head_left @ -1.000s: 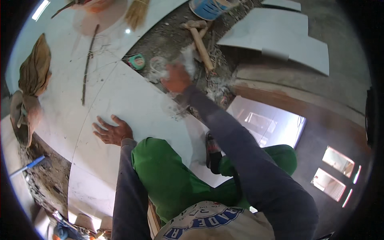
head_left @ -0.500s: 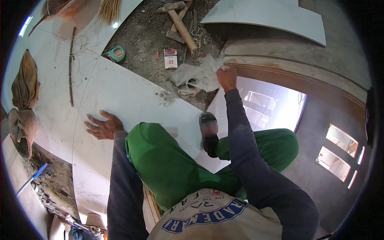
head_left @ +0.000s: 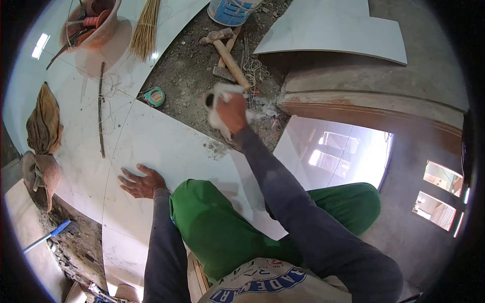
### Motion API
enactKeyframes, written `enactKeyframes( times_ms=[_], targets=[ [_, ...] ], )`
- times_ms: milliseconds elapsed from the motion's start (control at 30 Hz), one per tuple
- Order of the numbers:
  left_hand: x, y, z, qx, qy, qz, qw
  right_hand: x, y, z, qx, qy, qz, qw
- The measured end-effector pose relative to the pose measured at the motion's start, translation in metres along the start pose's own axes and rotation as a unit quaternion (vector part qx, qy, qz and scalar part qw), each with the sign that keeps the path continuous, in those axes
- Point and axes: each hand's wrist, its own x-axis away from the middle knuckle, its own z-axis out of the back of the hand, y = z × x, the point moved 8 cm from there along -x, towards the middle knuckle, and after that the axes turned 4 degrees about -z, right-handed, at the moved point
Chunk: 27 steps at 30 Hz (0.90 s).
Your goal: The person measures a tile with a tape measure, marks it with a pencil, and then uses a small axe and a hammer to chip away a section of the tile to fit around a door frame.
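Note:
My right hand (head_left: 232, 112) grips a crumpled white plastic bag (head_left: 215, 120) over the bare grey dirt; motion smears it, and a dark round thing shows at the bag's left side. Fingers spread, my left hand (head_left: 143, 182) rests flat on a white floor tile (head_left: 166, 139). Just beyond the bag lie wooden-handled hammers (head_left: 231, 61) and a tangle of string (head_left: 253, 68). A green tape measure (head_left: 154, 96) sits on the tile's corner by the dirt.
At the upper left stand an orange tub (head_left: 108, 33) with tools and a straw broom (head_left: 145, 30). A thin stick (head_left: 101, 111) and a brown cloth (head_left: 43, 121) lie on the left tiles. A blue-white bucket (head_left: 230, 12), a cut tile (head_left: 328, 28) and a doorsill (head_left: 364, 112) are farther off.
My right hand has carried the plastic bag leftward from beside the doorsill, and the red-and-white pack is now out of sight. My left hand still lies on the tile. The view has shifted.

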Motion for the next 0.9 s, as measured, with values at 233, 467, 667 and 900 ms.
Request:
enactKeyframes(
  times_ms=[233, 467, 667, 900],
  targets=[
    [0.003, 0.010, 0.001, 0.009, -0.015, 0.009, 1.000, -0.060, -0.039, -0.015, -0.131, 0.036, -0.005, 0.991],
    [0.004, 0.018, -0.007, 0.016, -0.060, 0.008, 0.998, -0.019, 0.169, 0.109, 0.316, 0.021, -0.136, 0.939],
    [-0.010, -0.007, -0.006, -0.008, -0.025, 0.009, 1.000, 0.027, 0.181, 0.039, 0.179, -0.037, -0.139, 0.973],
    [-0.009, -0.011, 0.000, -0.007, -0.034, 0.010, 0.999, 0.084, 0.065, -0.016, 0.121, -0.002, -0.013, 0.993]
  ],
)
